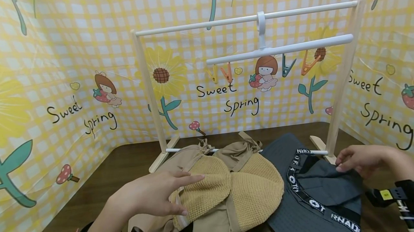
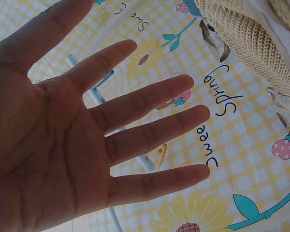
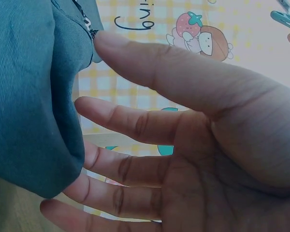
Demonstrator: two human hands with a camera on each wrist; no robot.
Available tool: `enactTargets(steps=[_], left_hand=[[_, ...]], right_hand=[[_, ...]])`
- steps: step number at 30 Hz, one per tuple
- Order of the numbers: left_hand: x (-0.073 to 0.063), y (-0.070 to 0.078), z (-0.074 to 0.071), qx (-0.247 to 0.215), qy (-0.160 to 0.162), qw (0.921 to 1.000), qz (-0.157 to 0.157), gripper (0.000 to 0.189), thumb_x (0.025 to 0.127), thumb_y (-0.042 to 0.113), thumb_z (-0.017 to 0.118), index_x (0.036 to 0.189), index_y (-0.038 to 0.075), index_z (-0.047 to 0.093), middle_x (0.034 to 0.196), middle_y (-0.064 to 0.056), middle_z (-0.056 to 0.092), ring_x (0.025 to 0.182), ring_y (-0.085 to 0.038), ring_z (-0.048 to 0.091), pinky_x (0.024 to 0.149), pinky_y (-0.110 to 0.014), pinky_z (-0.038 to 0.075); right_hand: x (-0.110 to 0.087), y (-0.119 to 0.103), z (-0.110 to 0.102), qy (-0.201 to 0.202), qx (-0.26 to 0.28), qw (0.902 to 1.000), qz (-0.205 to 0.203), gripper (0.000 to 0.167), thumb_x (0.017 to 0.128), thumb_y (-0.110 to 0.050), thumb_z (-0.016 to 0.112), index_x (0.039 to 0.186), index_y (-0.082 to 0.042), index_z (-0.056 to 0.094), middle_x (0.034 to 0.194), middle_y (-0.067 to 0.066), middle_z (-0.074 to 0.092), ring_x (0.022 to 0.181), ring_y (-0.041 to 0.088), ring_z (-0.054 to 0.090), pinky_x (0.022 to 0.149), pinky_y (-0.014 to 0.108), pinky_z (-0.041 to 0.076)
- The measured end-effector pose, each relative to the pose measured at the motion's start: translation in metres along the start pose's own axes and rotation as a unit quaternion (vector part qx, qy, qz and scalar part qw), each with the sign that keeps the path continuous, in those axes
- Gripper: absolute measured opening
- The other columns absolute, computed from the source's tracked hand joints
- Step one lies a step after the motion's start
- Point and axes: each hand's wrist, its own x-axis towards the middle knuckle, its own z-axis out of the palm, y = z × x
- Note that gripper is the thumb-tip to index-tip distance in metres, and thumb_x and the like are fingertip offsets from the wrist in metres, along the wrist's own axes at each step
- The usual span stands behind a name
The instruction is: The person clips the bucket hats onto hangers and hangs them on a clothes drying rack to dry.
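My left hand point(image 1: 148, 192) hovers at the left part of a tan hat with a yellow knitted section point(image 1: 255, 196) and fabric ties; whether it touches the hat I cannot tell. In the left wrist view its fingers are straight and spread, the palm bare. A dark blue-grey bucket hat point(image 1: 278, 174), with a black band lettered in white, lies to the right of the tan hat. Beside its crown is my right hand point(image 1: 365, 160), thumb apart from the other fingers. The right wrist view shows some fingertips partly behind the hat fabric point(image 3: 29, 111).
Behind the hats stands a wooden rack point(image 1: 343, 81) with a white top rod point(image 1: 194, 27). From it hangs a white hanger point(image 1: 291, 48), tilted, carrying several coloured clips point(image 1: 287, 67). A yellow checked cloth point(image 1: 81, 63) encloses the brown table point(image 1: 106, 174).
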Motion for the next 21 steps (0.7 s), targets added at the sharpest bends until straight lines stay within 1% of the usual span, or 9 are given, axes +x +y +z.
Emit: enactTargets(steps=[6, 11, 15, 18, 21], left_hand=[[-0.0002, 0.0004, 0.0002, 0.004, 0.001, 1.0000, -0.002, 0.072, 0.081, 0.046, 0.068, 0.143, 0.039, 0.033, 0.142, -0.009, 0.046, 0.129, -0.030, 0.046, 0.089, -0.045, 0.049], [-0.0001, 0.0005, 0.0004, 0.003, 0.003, 1.0000, -0.001, 0.071, 0.081, 0.045, 0.068, 0.143, 0.039, 0.033, 0.141, -0.009, 0.047, 0.128, -0.029, 0.047, 0.088, -0.045, 0.049], [-0.0001, 0.0005, 0.0007, 0.010, 0.007, 0.9999, 0.001, 0.071, 0.081, 0.044, 0.069, 0.142, 0.037, 0.035, 0.141, -0.008, 0.047, 0.127, -0.028, 0.048, 0.087, -0.043, 0.049], [-0.0002, 0.0005, 0.0010, 0.009, 0.006, 0.9999, 0.000, 0.071, 0.081, 0.044, 0.069, 0.142, 0.038, 0.035, 0.141, -0.007, 0.047, 0.127, -0.028, 0.048, 0.088, -0.043, 0.049], [-0.0004, 0.0005, 0.0010, 0.006, 0.004, 1.0000, -0.002, 0.071, 0.081, 0.045, 0.068, 0.142, 0.038, 0.034, 0.141, -0.007, 0.047, 0.127, -0.028, 0.048, 0.088, -0.044, 0.049]], right_hand=[[-0.0009, -0.0008, 0.0001, 0.002, 0.003, 1.0000, -0.004, 0.033, 0.092, -0.020, 0.057, 0.111, 0.007, 0.052, 0.100, 0.010, 0.055, 0.082, 0.019, 0.052, 0.067, 0.038, 0.052], [-0.0013, -0.0002, 0.0001, 0.002, 0.004, 0.9999, -0.015, 0.032, 0.092, -0.018, 0.056, 0.111, 0.007, 0.051, 0.098, 0.008, 0.054, 0.077, 0.018, 0.050, 0.063, 0.034, 0.048], [-0.0016, 0.0007, 0.0005, 0.006, 0.003, 0.9998, -0.016, 0.031, 0.091, -0.020, 0.058, 0.109, 0.004, 0.053, 0.094, 0.006, 0.053, 0.066, 0.015, 0.046, 0.058, 0.029, 0.044], [-0.0018, 0.0011, 0.0011, 0.008, 0.002, 0.9998, -0.016, 0.031, 0.090, -0.021, 0.060, 0.109, 0.002, 0.053, 0.090, 0.004, 0.052, 0.057, 0.012, 0.039, 0.055, 0.026, 0.040], [-0.0022, 0.0007, 0.0001, 0.011, -0.008, 0.9997, -0.021, 0.032, 0.090, -0.022, 0.060, 0.109, 0.002, 0.053, 0.088, 0.004, 0.053, 0.054, 0.011, 0.039, 0.055, 0.026, 0.041]])
